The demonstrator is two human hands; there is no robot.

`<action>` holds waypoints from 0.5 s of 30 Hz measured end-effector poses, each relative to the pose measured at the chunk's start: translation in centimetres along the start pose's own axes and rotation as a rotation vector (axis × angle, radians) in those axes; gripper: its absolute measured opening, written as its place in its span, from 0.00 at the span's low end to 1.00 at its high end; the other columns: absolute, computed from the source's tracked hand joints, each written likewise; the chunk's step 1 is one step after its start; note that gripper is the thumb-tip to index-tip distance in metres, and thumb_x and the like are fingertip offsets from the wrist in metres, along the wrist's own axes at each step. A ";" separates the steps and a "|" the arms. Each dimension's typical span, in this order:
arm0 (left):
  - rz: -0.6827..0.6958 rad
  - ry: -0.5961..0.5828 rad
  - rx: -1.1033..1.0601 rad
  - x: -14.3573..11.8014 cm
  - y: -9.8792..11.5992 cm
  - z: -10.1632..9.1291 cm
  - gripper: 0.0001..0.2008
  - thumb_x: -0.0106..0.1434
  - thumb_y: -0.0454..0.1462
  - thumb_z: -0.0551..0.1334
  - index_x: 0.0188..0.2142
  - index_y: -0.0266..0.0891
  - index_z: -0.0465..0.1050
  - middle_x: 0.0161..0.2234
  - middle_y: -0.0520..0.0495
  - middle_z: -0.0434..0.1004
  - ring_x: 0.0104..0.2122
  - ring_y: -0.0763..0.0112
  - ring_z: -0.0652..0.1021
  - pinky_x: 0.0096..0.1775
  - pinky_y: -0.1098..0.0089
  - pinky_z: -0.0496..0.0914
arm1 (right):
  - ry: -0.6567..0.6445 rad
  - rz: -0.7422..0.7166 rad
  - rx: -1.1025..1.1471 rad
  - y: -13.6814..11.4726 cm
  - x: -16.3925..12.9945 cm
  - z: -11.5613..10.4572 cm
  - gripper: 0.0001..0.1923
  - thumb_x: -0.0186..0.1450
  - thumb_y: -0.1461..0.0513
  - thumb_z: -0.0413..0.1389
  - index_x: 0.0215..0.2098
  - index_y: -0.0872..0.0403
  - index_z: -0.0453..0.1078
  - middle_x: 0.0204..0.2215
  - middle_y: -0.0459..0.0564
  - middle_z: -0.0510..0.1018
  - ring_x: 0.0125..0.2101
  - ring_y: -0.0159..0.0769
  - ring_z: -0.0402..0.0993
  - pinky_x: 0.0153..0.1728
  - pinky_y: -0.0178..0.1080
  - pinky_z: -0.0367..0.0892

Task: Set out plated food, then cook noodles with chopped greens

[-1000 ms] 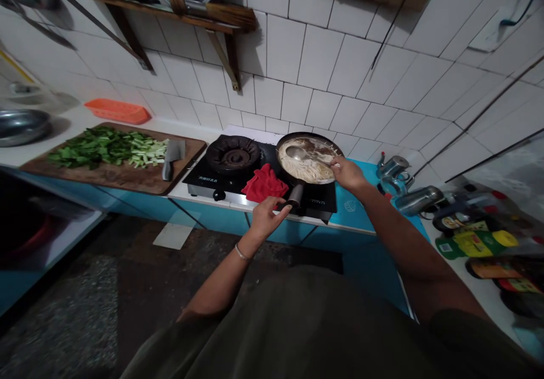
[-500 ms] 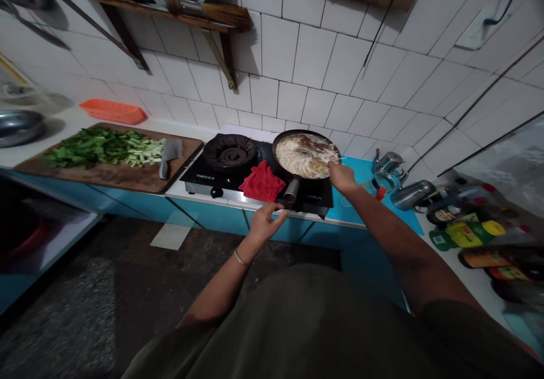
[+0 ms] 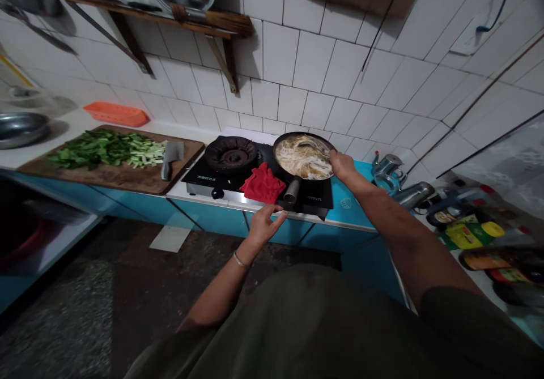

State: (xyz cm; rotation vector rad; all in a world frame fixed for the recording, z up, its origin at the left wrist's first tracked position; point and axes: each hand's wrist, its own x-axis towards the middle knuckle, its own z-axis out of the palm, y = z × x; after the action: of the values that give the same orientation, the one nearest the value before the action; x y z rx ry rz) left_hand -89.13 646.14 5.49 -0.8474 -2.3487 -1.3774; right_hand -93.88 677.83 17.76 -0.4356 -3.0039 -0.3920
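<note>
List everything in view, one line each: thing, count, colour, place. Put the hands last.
pan: 1, dark, on the stove's right burner, holding pale noodles
utensil: 1, metal, in the pan
stove: 1, black, two burners, on the counter
cloth: 1, red, on the stove front beside the pan handle
cutting board: 1, brown wood, left of the stove
chopped greens: 1 pile, green, on the cutting board
cleaver: 1, grey, on the board's right end
tray: 1, orange, against the wall
kettle: 1, metal, right of the stove
bottles: several, mixed colours, lying on the right counter
left hand: open, just below the pan handle, not touching it
right hand: at the pan's right rim, gripping the utensil
</note>
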 end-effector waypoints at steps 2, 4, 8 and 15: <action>-0.017 -0.005 -0.003 -0.2 -0.2 -0.1 0.12 0.64 0.47 0.63 0.37 0.40 0.77 0.33 0.48 0.80 0.30 0.72 0.77 0.29 0.74 0.69 | 0.029 0.025 0.011 0.3 0.3 -0.1 0.18 0.73 0.63 0.41 0.57 0.61 0.62 0.46 0.65 0.76 0.45 0.46 0.75 0.44 0.41 0.65; -0.028 -0.009 -0.015 -0.3 -0.4 -0.2 0.12 0.65 0.47 0.63 0.37 0.40 0.77 0.33 0.48 0.80 0.30 0.72 0.78 0.29 0.73 0.69 | 0.055 0.052 0.023 0.6 0.7 -0.1 0.17 0.74 0.62 0.41 0.56 0.61 0.62 0.46 0.65 0.76 0.45 0.46 0.74 0.43 0.40 0.65; -0.016 0.002 -0.024 -0.3 -0.5 -0.3 0.11 0.65 0.46 0.63 0.36 0.41 0.77 0.33 0.48 0.80 0.32 0.70 0.79 0.35 0.71 0.71 | 0.079 0.115 0.037 0.5 1.2 0.1 0.17 0.73 0.64 0.40 0.56 0.62 0.62 0.47 0.65 0.75 0.45 0.45 0.75 0.42 0.39 0.65; 0.001 -0.021 -0.053 -0.3 -1.0 -0.2 0.10 0.65 0.44 0.62 0.36 0.40 0.76 0.33 0.48 0.80 0.33 0.69 0.79 0.38 0.69 0.72 | -0.016 0.106 0.031 -0.2 0.1 1.3 0.19 0.72 0.68 0.39 0.55 0.62 0.64 0.48 0.66 0.76 0.46 0.45 0.75 0.42 0.39 0.66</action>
State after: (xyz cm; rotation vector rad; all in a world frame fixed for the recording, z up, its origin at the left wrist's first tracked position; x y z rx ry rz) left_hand -89.49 645.50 4.76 -0.8815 -2.3369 -1.4432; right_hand -94.14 678.01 16.44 -0.5951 -2.9810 -0.3350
